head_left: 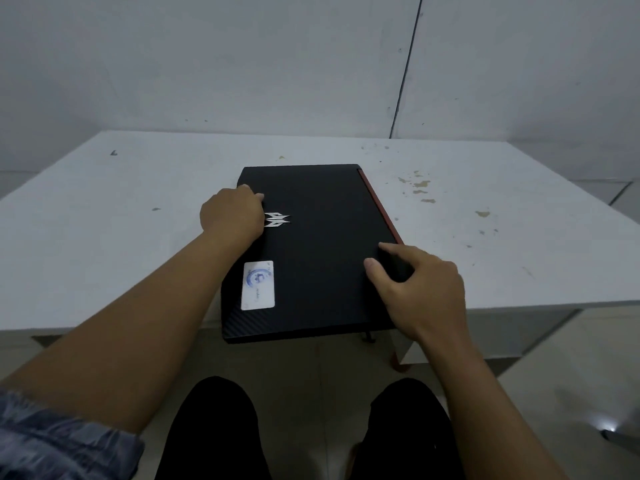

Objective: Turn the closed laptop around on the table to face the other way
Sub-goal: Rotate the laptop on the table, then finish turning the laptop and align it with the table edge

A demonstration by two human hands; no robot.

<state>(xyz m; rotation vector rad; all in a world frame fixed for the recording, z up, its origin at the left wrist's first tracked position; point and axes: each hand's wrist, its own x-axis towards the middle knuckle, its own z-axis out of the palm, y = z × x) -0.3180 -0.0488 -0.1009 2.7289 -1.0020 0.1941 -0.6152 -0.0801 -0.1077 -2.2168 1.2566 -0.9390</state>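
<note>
Closed laptop (322, 244): rigid, likely heavy, overhanging worktop (121, 209) at 6 o'clock. Left hand (232, 216) and right hand (420, 289) grasp opposite edges.

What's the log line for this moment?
laptop: closed, overhanging table edge | left hand: on lid | right hand: gripping near corner | turn: underway

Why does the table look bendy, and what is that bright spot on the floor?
In the head view, the wide-angle lens bows the white table, so its edges splay outward. The bright spot at lower right is glare on the floor. Light is dim and even, so the black laptop shows little detail; shadows are soft.
</note>
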